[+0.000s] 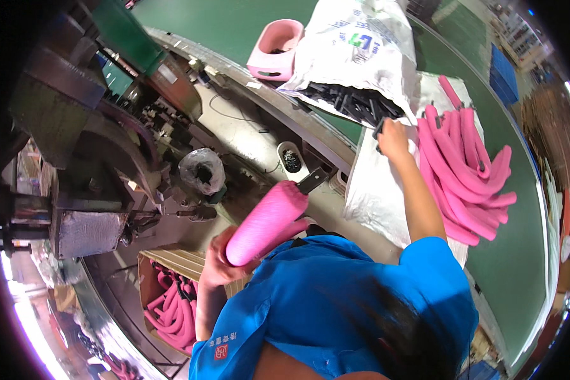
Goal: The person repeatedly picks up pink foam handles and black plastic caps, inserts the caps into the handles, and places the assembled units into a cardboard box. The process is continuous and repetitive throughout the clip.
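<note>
While the left hand [220, 263] grips a thick pink foam tube [266, 221], its fingers wrapped about the near end, a flat dark piece [311, 182] shows at the far end; whether it is fitted there or lies behind cannot be told. Beyond this hand, to the left, an open cardboard box [185, 256] holds many bent pink lengths [171, 310] with black parts among them, which suggests a finished share of the work. Farther out, the right hand [394, 139] is at the mouth of a white sack [386, 69], fingers closed on a black piece [379, 130]; the sack lies on its side, well stocked with black sticks [342, 101]. Beside it, on the green desk [494, 278], a loose pile of pink tubes [462, 180] rests partly on white sheeting [380, 196]; some ends bear black tips and others none, so this batch appears only partly done. Past the sack's left side stands a pink cut-open container [269, 63] with dark bits inside. Lower down, a white tub [293, 178] holds small dark scraps, and a clear plastic bag [193, 161] gapes open, its contents too dim to identify.
</note>
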`<state>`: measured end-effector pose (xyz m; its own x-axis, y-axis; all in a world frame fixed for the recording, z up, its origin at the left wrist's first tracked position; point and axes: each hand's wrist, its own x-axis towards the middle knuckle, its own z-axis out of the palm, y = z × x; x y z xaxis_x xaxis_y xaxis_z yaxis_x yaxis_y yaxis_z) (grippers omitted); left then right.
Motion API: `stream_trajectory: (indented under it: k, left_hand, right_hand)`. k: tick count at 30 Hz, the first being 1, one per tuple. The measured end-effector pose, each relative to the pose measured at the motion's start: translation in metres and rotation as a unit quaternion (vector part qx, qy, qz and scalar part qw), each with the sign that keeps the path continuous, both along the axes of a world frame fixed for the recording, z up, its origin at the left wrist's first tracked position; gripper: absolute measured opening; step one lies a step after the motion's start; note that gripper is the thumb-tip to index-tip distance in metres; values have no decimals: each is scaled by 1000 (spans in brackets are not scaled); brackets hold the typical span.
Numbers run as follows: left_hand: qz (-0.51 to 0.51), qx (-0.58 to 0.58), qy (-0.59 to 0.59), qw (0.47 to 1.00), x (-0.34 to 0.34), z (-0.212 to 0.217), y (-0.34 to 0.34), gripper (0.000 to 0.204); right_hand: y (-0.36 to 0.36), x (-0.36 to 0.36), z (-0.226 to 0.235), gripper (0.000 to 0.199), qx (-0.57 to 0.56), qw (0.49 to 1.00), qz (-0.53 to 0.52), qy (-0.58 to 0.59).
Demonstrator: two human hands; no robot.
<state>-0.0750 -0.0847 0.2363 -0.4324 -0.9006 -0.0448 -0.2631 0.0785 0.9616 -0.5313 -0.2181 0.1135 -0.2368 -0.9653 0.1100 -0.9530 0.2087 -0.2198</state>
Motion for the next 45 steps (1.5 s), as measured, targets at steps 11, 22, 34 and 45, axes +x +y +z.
stream_trajectory:
  k: [11,22,34,45]
  left_hand:
    - [53,33,-171,983,-6,6,31,44]
    - [201,12,-111,973,-3,-6,55,31]
    - [240,26,-117,963,9,-9,73,39]
    - [209,67,-90,972,22,-3,74,37]
  right_hand:
    - [-15,17,29,31,-105,986,9,-132]
    - [57,214,129,20,110,551,224,-796]
    - [55,245,116,24,250,393,199,-862]
    - [48,253,125,24,297,372,200,-856]
